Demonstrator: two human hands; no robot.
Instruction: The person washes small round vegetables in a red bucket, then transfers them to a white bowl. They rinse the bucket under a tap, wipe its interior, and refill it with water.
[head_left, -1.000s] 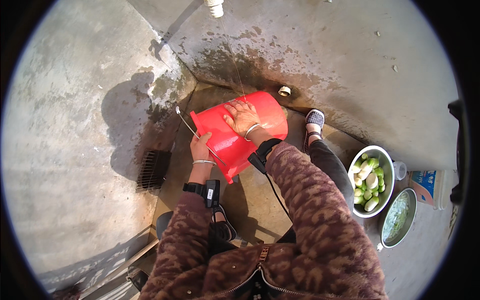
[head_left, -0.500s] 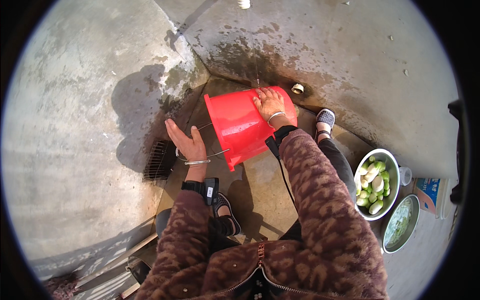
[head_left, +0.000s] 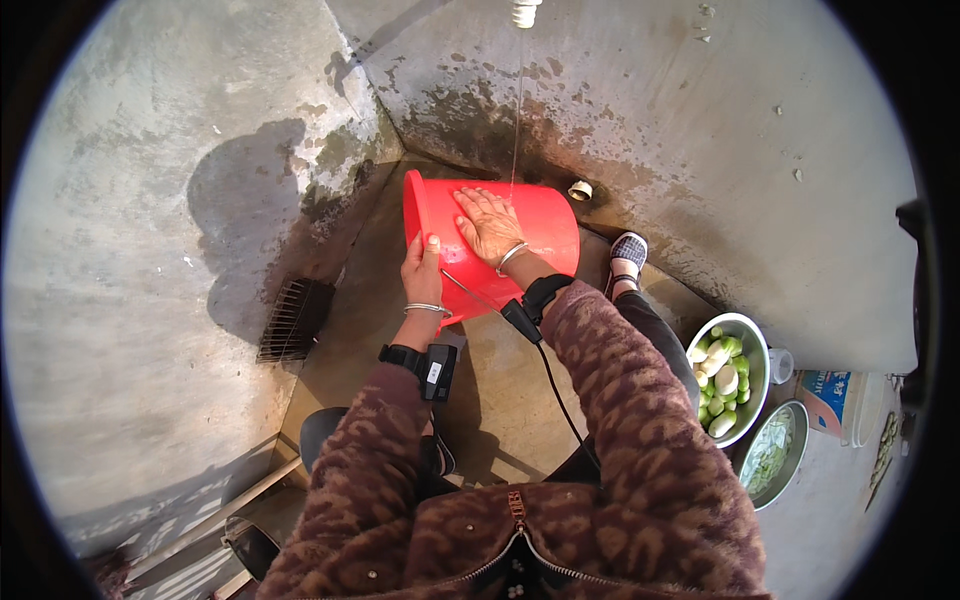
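One bucket (head_left: 550,235), likely light (and slippery): left hand (head_left: 421,278) grips its rim (head_left: 414,200), probably surest hold; right hand (head_left: 490,232) flat atop

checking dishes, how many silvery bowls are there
2: the upper bowl, holding green-and-white vegetables, and the lower bowl, holding pale green pieces, both at the right. Some may be hidden.
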